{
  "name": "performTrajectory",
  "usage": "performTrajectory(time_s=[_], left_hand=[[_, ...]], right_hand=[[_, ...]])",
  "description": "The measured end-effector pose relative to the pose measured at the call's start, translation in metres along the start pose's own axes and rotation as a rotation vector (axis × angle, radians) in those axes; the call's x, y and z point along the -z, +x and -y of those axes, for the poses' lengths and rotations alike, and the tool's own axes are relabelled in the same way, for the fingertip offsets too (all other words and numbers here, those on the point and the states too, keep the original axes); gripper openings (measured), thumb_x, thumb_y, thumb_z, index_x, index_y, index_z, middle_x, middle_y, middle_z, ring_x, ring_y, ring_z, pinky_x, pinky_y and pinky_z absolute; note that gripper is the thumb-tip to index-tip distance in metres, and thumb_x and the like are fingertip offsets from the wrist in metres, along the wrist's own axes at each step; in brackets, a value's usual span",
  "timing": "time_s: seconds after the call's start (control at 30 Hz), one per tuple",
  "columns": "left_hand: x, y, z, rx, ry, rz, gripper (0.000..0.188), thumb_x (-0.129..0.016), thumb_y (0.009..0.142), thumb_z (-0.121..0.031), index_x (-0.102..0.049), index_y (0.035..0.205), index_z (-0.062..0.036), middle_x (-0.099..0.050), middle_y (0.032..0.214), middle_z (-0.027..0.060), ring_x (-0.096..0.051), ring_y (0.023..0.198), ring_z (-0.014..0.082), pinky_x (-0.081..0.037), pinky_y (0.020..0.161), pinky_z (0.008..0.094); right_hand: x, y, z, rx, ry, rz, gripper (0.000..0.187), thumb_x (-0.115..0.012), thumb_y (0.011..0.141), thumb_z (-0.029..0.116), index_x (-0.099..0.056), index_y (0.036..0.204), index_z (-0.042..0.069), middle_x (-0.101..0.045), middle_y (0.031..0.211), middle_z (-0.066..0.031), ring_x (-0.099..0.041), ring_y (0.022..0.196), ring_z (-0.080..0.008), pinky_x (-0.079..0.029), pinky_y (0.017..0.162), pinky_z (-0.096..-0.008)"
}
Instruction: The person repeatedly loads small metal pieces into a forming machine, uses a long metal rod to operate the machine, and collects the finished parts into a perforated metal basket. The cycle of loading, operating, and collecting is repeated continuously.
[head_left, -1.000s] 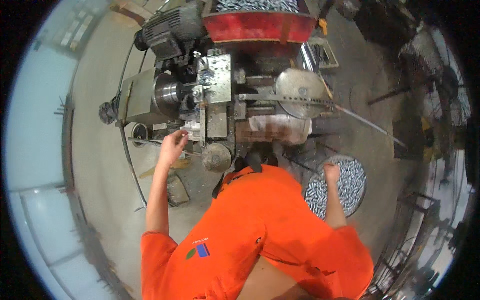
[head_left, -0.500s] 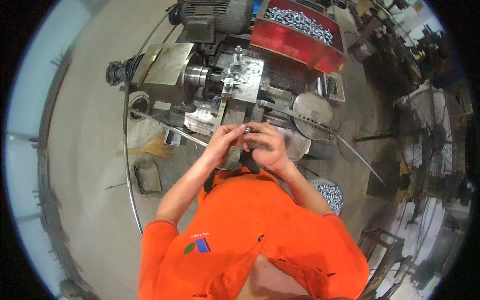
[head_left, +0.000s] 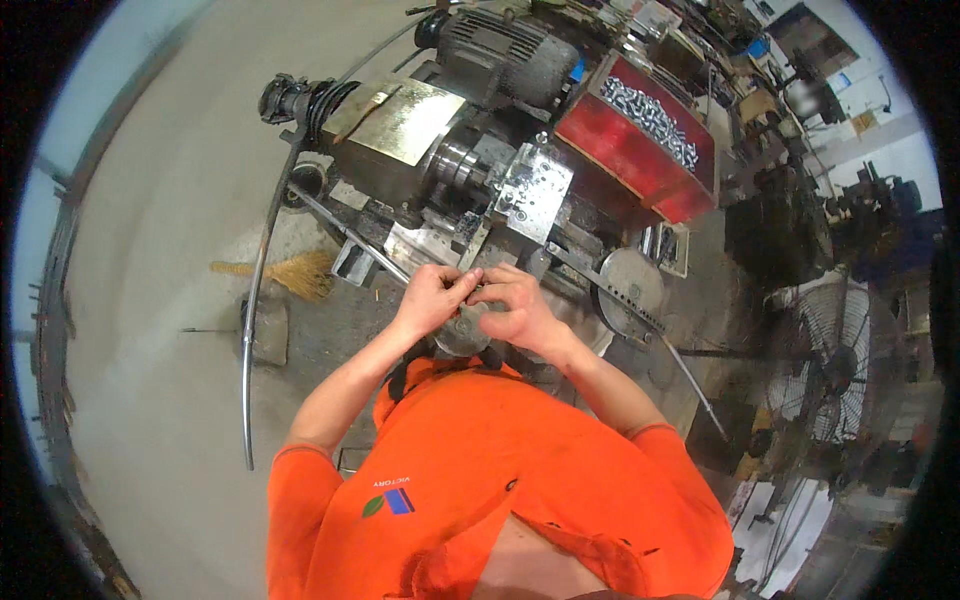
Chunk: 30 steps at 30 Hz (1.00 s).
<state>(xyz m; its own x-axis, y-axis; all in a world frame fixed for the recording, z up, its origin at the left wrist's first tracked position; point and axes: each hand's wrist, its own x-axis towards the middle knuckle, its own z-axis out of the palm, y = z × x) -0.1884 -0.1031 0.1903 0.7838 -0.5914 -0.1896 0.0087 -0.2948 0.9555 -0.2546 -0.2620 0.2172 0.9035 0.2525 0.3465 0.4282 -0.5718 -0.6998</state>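
My left hand (head_left: 434, 300) and my right hand (head_left: 518, 308) meet in front of my waist, thumbs and fingers pinched together at the tips. The small metal part glimpsed between them earlier is now almost wholly hidden by the fingers. Below the hands is a round grey disc (head_left: 462, 334). Just beyond them stands a metalworking machine with a shiny chuck (head_left: 456, 164) and a wet, chip-strewn steel block (head_left: 536, 192). Neither hand touches the machine.
A red bin (head_left: 618, 158) of small shiny metal parts sits behind the machine, beside a motor (head_left: 508, 58). Long metal levers (head_left: 250, 345) stick out at left and right. A straw broom (head_left: 300, 272) lies at left; a large fan (head_left: 835, 350) stands at right.
The view has turned, so the machine sits tilted and farther right. My hands stay pinched together; the metal part has become hidden. A tub of metal parts at lower right has left view.
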Motion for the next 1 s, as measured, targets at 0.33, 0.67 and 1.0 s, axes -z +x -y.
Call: performTrajectory(time_s=[0.33,0.67,1.0], left_hand=[[0.175,-0.045,0.042,0.041,0.075,-0.604,0.024,-0.053,0.084,-0.009,-0.058,0.106,-0.0021,-0.059,0.060,0.0066,-0.056,0.050,0.0103,-0.045,0.049,0.0248],[0.237,-0.152,0.108,0.401,0.764,-0.662,0.029,-0.060,0.075,-0.022,-0.060,0.099,-0.0054,-0.063,0.082,0.0172,-0.060,0.079,0.0354,-0.047,0.071,0.0427],[0.289,-0.126,0.182,0.419,1.178,-0.526,0.012,-0.058,0.071,-0.014,-0.056,0.078,-0.0047,-0.060,0.067,0.0178,-0.060,0.065,0.0357,-0.048,0.060,0.0458]], right_hand=[[0.031,0.112,-0.106,-0.211,-0.666,0.113,0.021,-0.062,0.054,0.019,-0.069,0.070,0.006,-0.063,0.082,-0.0171,-0.058,0.083,-0.0341,-0.048,0.073,-0.0398],[0.020,0.136,-0.139,-0.434,-0.338,0.161,0.022,-0.061,0.059,0.016,-0.071,0.076,0.008,-0.065,0.074,-0.0162,-0.064,0.071,-0.0305,-0.050,0.067,-0.0342],[0.015,0.141,-0.143,-0.396,-0.398,0.060,0.019,-0.062,0.058,0.016,-0.062,0.063,-0.002,-0.057,0.063,-0.0235,-0.061,0.063,-0.0345,-0.048,0.059,-0.0381]])
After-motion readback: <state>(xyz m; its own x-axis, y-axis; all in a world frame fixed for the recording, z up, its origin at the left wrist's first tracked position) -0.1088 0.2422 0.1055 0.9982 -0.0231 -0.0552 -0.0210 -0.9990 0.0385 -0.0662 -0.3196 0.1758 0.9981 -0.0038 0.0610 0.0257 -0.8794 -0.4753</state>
